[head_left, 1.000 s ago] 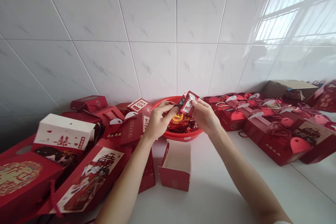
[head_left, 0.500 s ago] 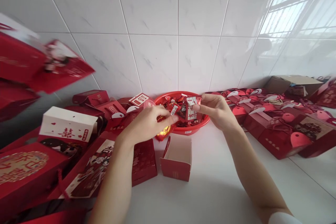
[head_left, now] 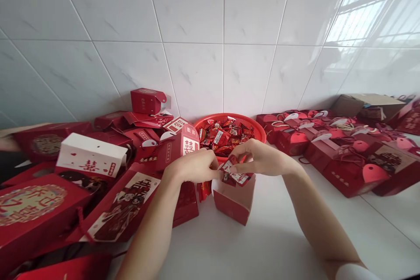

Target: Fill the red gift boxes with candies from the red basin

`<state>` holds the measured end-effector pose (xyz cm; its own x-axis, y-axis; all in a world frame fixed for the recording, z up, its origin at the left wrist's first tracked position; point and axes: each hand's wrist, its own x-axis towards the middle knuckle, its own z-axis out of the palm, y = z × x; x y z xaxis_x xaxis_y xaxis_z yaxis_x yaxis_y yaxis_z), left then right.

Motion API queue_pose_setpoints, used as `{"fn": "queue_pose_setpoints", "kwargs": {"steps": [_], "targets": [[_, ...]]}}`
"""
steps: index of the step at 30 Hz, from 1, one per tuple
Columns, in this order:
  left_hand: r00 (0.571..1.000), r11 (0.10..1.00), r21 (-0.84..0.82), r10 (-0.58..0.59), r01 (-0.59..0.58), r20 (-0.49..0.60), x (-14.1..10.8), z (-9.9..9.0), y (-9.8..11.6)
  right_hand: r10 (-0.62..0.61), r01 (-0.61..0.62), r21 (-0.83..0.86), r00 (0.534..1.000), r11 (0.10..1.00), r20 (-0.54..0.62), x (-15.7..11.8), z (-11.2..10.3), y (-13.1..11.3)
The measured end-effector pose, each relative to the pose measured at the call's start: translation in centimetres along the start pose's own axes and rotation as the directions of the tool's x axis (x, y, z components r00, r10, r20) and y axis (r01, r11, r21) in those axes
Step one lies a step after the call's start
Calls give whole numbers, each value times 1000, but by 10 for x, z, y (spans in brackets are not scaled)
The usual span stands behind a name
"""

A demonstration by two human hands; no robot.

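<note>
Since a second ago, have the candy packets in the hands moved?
Yes. The candy packets came down from above the red basket, toward the person, to the small open box.

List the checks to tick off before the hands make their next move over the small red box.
1. Candy packets gripped by both the left hand and right hand: ok.
2. Packets directly above the small red box: ok.
3. Box upright on the white counter: ok.
4. Box opening unobstructed: cannot tell, hidden by hands and packets.
5. Red basket holds more candy: ok.
6. Stray red wrapper left of the box, outside it: not ok.
</note>
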<state>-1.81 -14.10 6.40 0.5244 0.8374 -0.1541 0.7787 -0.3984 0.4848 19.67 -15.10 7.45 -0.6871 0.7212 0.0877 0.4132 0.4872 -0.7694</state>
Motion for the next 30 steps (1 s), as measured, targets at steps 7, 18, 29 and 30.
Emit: {"fn": "queue_pose_setpoints", "kwargs": {"steps": [7, 18, 29, 30], "targets": [[999, 998, -53, 43, -44, -21, 7, 7, -2, 26, -21, -154, 999, 988, 32, -3, 5, -2], [999, 999, 20, -25, 25, 25, 0, -1, 1, 148, -181, -411, 983, 893, -110, -9, 9, 1], [817, 853, -279, 253, -441, -517, -12, -13, 16, 3, 39, 95, 913, 995, -408, -5, 7, 1], [822, 836, -305, 265, -457, -505, -11, -12, 18, -17, 64, 97, 905, 993, -426, -5, 6, 2]]}}
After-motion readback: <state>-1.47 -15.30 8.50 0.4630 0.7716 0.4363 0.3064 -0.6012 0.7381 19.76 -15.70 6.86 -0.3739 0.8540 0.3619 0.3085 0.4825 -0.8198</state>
